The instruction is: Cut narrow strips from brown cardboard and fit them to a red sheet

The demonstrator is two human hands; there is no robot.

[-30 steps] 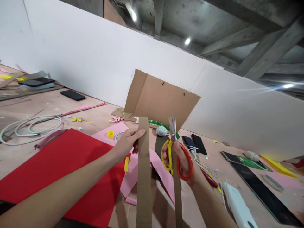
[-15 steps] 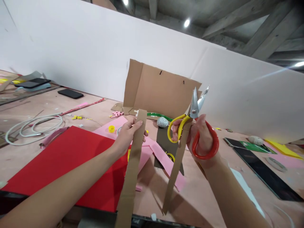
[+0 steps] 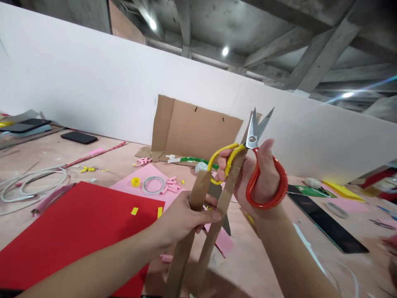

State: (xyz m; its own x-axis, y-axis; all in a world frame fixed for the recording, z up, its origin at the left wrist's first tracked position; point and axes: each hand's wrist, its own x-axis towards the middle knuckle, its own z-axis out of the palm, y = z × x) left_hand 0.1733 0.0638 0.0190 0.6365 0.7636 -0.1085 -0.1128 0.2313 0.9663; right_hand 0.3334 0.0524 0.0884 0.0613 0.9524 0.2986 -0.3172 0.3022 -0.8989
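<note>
My left hand [image 3: 181, 219] is closed around a long brown cardboard strip [image 3: 200, 186], its thumb reaching across onto a second cardboard strip [image 3: 227, 192]. The upper part of that second strip lies against the palm of my right hand [image 3: 257, 178]. My right hand also holds a pair of scissors [image 3: 253, 138] with one yellow and one red handle; the blades point up and stand apart, with the second strip's top end behind them. Both strips slant down toward me, side by side. Their lower ends run off or near the bottom of the view.
A red sheet [image 3: 89, 231] covers the left front. Behind are a tape roll [image 3: 154, 185], pink rolled pieces [image 3: 171, 185] and a folded cardboard panel [image 3: 198, 128] against the white wall [image 3: 108, 91]. A white cable [image 3: 34, 178] lies left; a dark panel [image 3: 328, 223] lies right.
My left hand has moved right with its strip, bringing it close to the second strip, which its thumb now touches. The view has tilted up and turned right. The scissors remain in my right hand.
</note>
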